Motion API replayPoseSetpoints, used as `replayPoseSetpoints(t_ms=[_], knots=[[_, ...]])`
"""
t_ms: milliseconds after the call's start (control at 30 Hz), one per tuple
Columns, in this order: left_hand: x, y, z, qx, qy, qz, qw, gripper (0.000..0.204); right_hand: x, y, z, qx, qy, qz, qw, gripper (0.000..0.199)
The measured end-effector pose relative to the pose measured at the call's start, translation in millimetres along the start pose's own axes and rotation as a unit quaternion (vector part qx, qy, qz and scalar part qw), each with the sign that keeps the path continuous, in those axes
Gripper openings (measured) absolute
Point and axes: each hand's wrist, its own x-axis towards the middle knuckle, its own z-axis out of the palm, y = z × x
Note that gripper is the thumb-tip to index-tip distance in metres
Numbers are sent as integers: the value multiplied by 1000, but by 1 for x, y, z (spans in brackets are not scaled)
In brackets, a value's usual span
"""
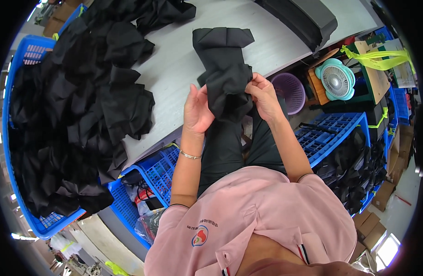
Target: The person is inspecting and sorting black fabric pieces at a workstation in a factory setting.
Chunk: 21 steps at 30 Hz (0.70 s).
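My left hand (197, 110) and my right hand (263, 94) both grip a piece of black fabric (226, 69) at the near edge of a grey table (174, 64). The fabric's far end lies folded flat on the tabletop, and its near end is bunched between my fingers. A thin bracelet sits on my left wrist. A large heap of similar black fabric pieces (82, 106) covers the left part of the table, just left of my left hand.
A blue plastic crate (25, 55) holds the heap at far left. More blue crates (335, 133) with black fabric stand on the right, near a purple basket (290, 92), a teal fan (338, 79) and cardboard boxes. A dark grey machine (303, 18) lies at the table's far end.
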Motion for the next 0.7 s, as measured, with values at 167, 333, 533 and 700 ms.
replayPoseSetpoints(t_ms=[167, 333, 533, 700], knots=[[5, -3, -8, -22, 12, 30, 999, 60, 1, 2, -1, 127, -57, 3, 990, 24], [7, 7, 3, 236, 72, 53, 968, 42, -1, 0, -18, 277, -105, 83, 952, 44], [9, -10, 19, 366, 183, 144, 901, 29, 2, 13, -21, 352, -158, 127, 914, 49], [8, -15, 16, 444, 186, 139, 865, 17, 8, 1, 0, 179, -186, 113, 959, 34]])
